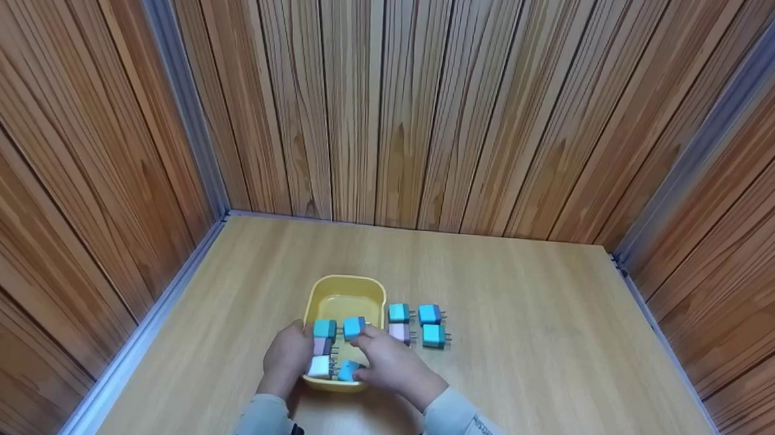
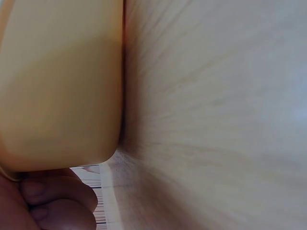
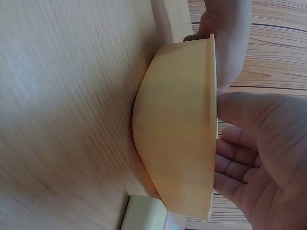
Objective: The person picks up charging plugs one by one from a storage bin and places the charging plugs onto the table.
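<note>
A yellow plastic tub (image 1: 337, 385) stands on the table, with several small cube-shaped plug chargers inside, prongs pointing right. Teal (image 1: 324, 329), lilac (image 1: 322, 347) and white (image 1: 318, 366) chargers line its left side. My left hand (image 1: 289, 355) grips the tub's left rim; in the left wrist view its fingers curl against the outer wall. Over the right rim reaches my right hand (image 1: 396, 364), thumb and fingers spread apart. Its fingers are at one blue charger (image 1: 353, 326), its thumb beside another blue charger (image 1: 347, 370). In the right wrist view the wall hides the fingertips.
Right of the tub, more chargers lie on the table (image 1: 526, 357): a teal charger (image 1: 398, 312), a lilac charger (image 1: 399, 332), a blue charger (image 1: 429, 313) and a second teal charger (image 1: 433, 336). Wood-panelled walls (image 1: 399, 112) enclose the table at the back and both sides.
</note>
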Action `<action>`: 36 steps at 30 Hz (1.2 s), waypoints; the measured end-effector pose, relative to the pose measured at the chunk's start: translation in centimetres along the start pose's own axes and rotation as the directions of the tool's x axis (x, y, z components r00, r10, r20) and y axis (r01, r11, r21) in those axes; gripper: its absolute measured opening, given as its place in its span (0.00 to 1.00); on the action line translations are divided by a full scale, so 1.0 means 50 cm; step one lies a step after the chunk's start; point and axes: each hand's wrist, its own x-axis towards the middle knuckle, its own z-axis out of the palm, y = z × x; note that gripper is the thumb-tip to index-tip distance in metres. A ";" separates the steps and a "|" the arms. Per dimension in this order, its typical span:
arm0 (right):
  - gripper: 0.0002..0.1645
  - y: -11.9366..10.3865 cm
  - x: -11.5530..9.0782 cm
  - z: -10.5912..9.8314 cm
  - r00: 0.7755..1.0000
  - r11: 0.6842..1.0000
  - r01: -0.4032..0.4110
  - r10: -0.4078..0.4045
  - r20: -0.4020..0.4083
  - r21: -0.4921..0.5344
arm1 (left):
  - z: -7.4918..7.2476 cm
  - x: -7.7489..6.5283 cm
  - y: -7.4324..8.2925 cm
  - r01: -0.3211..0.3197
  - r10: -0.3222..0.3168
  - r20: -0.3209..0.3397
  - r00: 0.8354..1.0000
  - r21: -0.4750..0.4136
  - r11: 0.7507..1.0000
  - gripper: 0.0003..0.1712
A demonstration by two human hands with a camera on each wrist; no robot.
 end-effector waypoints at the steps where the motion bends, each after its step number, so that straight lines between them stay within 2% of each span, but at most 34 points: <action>1: 0.34 -0.001 0.000 0.000 1.000 1.000 -0.003 0.003 0.000 0.000 | 0.000 0.000 0.001 0.005 -0.005 0.002 1.000 -0.003 1.000 0.20; 8: 0.33 -0.012 0.008 0.002 1.000 0.999 -0.012 0.012 0.013 -0.034 | -0.003 -0.002 0.002 0.030 -0.029 0.015 0.999 -0.033 0.999 0.21; 17: 0.31 -0.025 0.020 0.016 1.000 0.996 0.008 -0.008 0.002 -0.094 | 0.001 0.004 0.000 0.020 -0.020 -0.007 1.000 -0.030 0.999 0.21; 21: 0.30 -0.026 0.023 0.021 1.000 0.996 0.002 -0.002 0.001 -0.091 | 0.005 0.008 -0.004 0.003 -0.003 -0.030 1.000 0.011 1.000 0.21; 28: 0.28 -0.028 0.029 0.027 0.999 0.999 -0.042 0.042 0.020 -0.022 | 0.007 0.005 -0.003 0.014 -0.014 -0.025 1.000 0.014 1.000 0.20; 36: 0.27 -0.038 0.030 0.032 0.997 0.997 -0.080 0.080 0.006 -0.012 | 0.003 0.001 0.000 0.012 -0.012 -0.021 1.000 -0.005 1.000 0.17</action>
